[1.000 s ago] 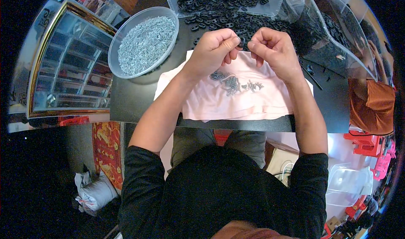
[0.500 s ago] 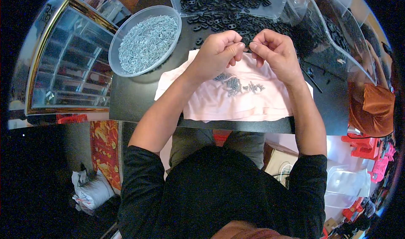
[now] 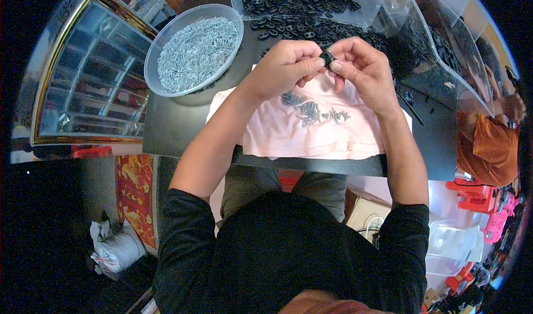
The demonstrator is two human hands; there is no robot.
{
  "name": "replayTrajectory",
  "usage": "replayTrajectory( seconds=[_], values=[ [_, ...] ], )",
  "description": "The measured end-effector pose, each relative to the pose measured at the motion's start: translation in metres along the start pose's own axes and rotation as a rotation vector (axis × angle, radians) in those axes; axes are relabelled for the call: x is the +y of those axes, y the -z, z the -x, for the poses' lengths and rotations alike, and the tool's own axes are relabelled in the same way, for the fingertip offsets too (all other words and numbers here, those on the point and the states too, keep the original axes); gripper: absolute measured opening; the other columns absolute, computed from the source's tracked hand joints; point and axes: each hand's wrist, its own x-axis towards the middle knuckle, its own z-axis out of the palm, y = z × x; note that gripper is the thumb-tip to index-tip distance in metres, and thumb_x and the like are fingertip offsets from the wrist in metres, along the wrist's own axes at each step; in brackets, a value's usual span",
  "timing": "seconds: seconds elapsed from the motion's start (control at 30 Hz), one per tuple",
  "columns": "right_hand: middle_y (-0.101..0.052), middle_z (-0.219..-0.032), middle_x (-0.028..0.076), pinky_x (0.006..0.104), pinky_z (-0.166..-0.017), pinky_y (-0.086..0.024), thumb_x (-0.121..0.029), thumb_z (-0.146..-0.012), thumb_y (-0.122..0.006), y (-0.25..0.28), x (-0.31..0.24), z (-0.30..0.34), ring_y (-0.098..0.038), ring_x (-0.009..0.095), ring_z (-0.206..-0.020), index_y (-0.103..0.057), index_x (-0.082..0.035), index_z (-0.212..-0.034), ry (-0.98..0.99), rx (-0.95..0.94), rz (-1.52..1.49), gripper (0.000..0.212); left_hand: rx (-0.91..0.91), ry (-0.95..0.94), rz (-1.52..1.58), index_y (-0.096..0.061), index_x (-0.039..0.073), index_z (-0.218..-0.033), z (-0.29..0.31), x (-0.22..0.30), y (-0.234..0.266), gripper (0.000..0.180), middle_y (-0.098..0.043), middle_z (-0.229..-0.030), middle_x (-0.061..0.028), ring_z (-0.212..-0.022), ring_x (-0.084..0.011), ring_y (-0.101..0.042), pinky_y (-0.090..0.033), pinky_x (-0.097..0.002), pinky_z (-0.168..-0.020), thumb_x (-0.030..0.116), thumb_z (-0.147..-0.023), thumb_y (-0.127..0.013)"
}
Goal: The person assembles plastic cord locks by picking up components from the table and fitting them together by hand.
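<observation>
Over the far part of a pale pink cloth (image 3: 322, 142), my two hands meet at a small round black plastic piece (image 3: 326, 58). The fingertips of my left hand (image 3: 293, 61) are pinched at its left side. From the right, my right hand (image 3: 360, 64) grips it between thumb and fingers. My fingers cover part of the piece, and whether a screw is in it cannot be made out. Just below my hands, a loose pile of small grey screws (image 3: 309, 113) lies on the cloth.
A round clear tub (image 3: 237, 42) full of screws stands at the left. Behind my hands are many black plastic pieces (image 3: 300, 28) and a clear bin (image 3: 363, 17) of them. Clear plastic sheeting (image 3: 444, 59) and a thin dark rod (image 3: 411, 109) are at right. Another person's orange garment (image 3: 486, 147) shows far right.
My hands have turned slightly, and the black piece between my fingertips now shows more clearly. The whole view has shifted a little.
</observation>
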Motion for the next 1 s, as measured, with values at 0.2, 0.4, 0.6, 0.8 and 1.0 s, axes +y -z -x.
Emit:
replayTrajectory(
  seconds=[0.2,0.4,0.6,0.8,1.0],
  values=[
    [-0.056,-0.071,0.003,0.0205,-0.052,-0.044,-0.004,-0.078,-0.059,0.0,0.004,0.002,-0.053,0.008,-0.054,-0.059,0.001,-0.098,0.024,0.003,-0.043,0.021,-0.067,0.049,0.18,-0.054,0.001,-0.072,0.002,0.006,-0.001,0.02,-0.045,-0.055,0.0026,-0.046,-0.0032,-0.039,-0.03,-0.0179,-0.042,0.017,-0.084,-0.053],
    [-0.056,-0.071,0.003,0.0202,-0.051,-0.045,-0.005,-0.079,-0.059,-0.004,0.006,0.003,-0.053,0.008,-0.054,-0.059,0.001,-0.097,0.091,-0.013,-0.042,0.019,-0.109,0.067,0.179,-0.053,0.003,-0.072,0.004,0.006,0.001,0.021,-0.043,-0.053,0.0034,-0.043,-0.0033,-0.036,-0.027,-0.0184,-0.038,0.021,-0.084,-0.053],
    [-0.056,-0.069,0.003,0.0196,-0.051,-0.044,-0.006,-0.08,-0.059,-0.008,0.004,0.004,-0.053,0.007,-0.056,-0.059,0.002,-0.094,0.107,-0.018,-0.058,0.016,-0.113,0.078,0.203,-0.054,0.003,-0.075,0.004,0.002,0.0,0.025,-0.042,-0.051,0.004,-0.04,-0.0034,-0.034,-0.025,-0.019,-0.036,0.026,-0.085,-0.053],
    [-0.057,-0.07,0.003,0.0202,-0.053,-0.045,-0.006,-0.08,-0.058,-0.007,0.002,0.004,-0.054,0.007,-0.058,-0.058,0.001,-0.093,0.099,0.027,0.065,0.014,-0.087,0.073,0.225,-0.056,0.002,-0.073,0.005,0.005,-0.004,0.021,-0.046,-0.053,0.0021,-0.041,-0.0038,-0.039,-0.029,-0.0179,-0.037,0.02,-0.084,-0.053],
    [-0.061,-0.075,0.006,0.0211,-0.056,-0.047,-0.001,-0.078,-0.059,0.015,-0.04,0.01,-0.058,0.011,-0.06,-0.059,0.002,-0.093,0.289,0.241,0.134,0.015,-0.004,0.058,0.085,-0.061,0.002,-0.079,0.0,0.008,-0.002,0.017,-0.05,-0.056,0.0012,-0.047,-0.0044,-0.045,-0.035,-0.0174,-0.042,0.018,-0.083,-0.055]
  ],
)
